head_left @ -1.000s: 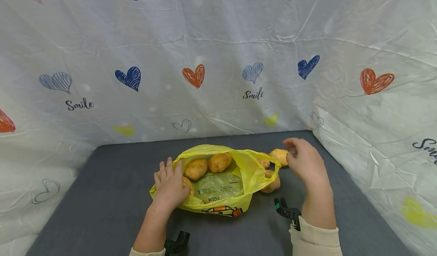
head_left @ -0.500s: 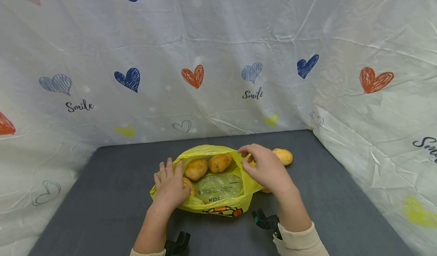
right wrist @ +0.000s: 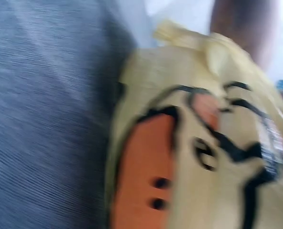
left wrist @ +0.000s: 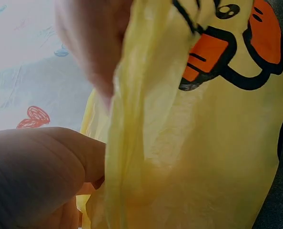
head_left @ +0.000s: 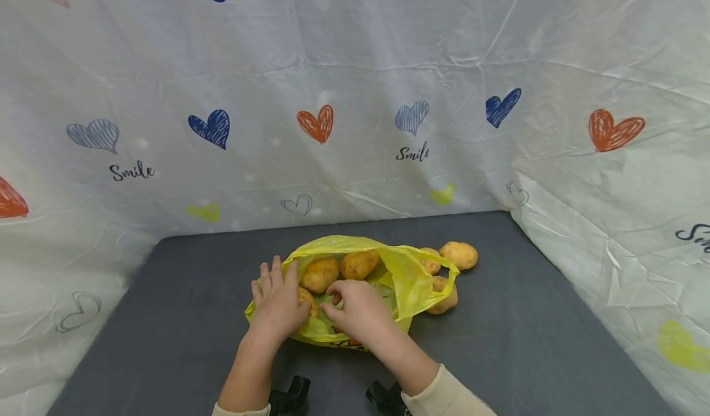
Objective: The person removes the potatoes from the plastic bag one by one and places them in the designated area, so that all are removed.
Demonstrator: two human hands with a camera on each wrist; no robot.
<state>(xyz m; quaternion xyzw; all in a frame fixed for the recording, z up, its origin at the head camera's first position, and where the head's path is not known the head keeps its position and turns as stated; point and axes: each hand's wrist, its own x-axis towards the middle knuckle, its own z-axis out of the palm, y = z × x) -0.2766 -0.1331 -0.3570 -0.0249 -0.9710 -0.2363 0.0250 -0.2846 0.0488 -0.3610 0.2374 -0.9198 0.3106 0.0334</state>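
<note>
A yellow plastic bag (head_left: 418,283) lies on the dark table with its mouth spread wide. My left hand (head_left: 279,310) rests on its left rim, fingers straight and fanned, the thumb inside by a potato (head_left: 307,302). Deeper in the bag sit two more potatoes, one left (head_left: 320,275) and one right (head_left: 359,264). My right hand (head_left: 360,312) is over the bag's mouth, thumb and forefinger apart with nothing visible between them; its other fingers are hidden. In the left wrist view the rim of the bag (left wrist: 208,138) crosses in front of my left hand (left wrist: 41,174).
To the right of the bag lie three potatoes: one at the back (head_left: 459,255), one beside the handle (head_left: 430,262), and one partly behind the handle loop (head_left: 442,296). A heart-printed sheet (head_left: 355,175) stands behind and right of the dark table (head_left: 166,317).
My right hand has swung left from the far-right potato, across the handle, to the bag's mouth. The left hand and the bag stay put.
</note>
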